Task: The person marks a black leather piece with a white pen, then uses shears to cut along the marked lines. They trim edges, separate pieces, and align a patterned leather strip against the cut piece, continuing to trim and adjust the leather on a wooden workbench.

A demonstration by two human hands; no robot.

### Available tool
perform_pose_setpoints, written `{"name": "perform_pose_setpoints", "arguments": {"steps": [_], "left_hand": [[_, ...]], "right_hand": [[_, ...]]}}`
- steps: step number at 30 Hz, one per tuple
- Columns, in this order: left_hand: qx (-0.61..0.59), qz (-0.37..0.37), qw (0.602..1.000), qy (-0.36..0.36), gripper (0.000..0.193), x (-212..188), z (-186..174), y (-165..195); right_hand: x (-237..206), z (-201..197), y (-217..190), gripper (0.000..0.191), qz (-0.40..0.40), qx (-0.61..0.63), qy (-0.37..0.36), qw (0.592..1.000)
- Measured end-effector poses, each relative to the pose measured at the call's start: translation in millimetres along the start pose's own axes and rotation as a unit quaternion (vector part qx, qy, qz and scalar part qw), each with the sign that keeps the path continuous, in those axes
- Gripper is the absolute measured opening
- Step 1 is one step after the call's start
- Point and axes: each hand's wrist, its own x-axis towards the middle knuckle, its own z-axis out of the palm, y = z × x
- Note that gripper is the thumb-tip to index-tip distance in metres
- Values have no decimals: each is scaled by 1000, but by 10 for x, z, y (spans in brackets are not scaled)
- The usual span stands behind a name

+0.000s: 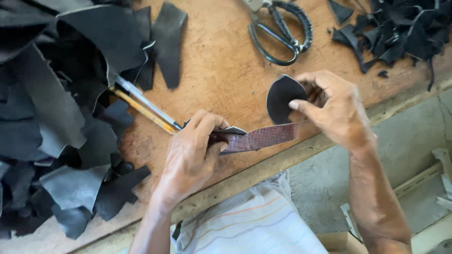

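Over the wooden worktop (221,61) the left hand (190,155) is curled narrow, thumb and fingers pinched on one end of a dark reddish strap (263,137) with a scaly, embossed grain. The right hand (336,110) closes on the strap's far end and, between thumb and fingers, also grips a rounded black leather piece (281,98) that stands up just above the strap. Its fingertips are folded out of sight behind that piece, and how the two parts meet is hard to make out. Two thin rods (143,106), one pale and one yellow, lie beside the left hand, their upper ends tucked under a heap of matte black leather offcuts (52,117). Black-handled shears (282,33) lie further back, cut off by the top edge, near a second pile of small scraps (400,33).
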Motion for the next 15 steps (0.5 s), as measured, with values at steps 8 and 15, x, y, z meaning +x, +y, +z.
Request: {"name": "perform_pose_setpoints", "arguments": {"steps": [8,15], "left_hand": [[4,-18,1000,2,35,5,21,-4],[27,-2,999,25,44,3,56,6]], "right_hand": [[-170,30,37,24,96,155,-107,977],[-86,52,97,22,181,165,-119,962]]}}
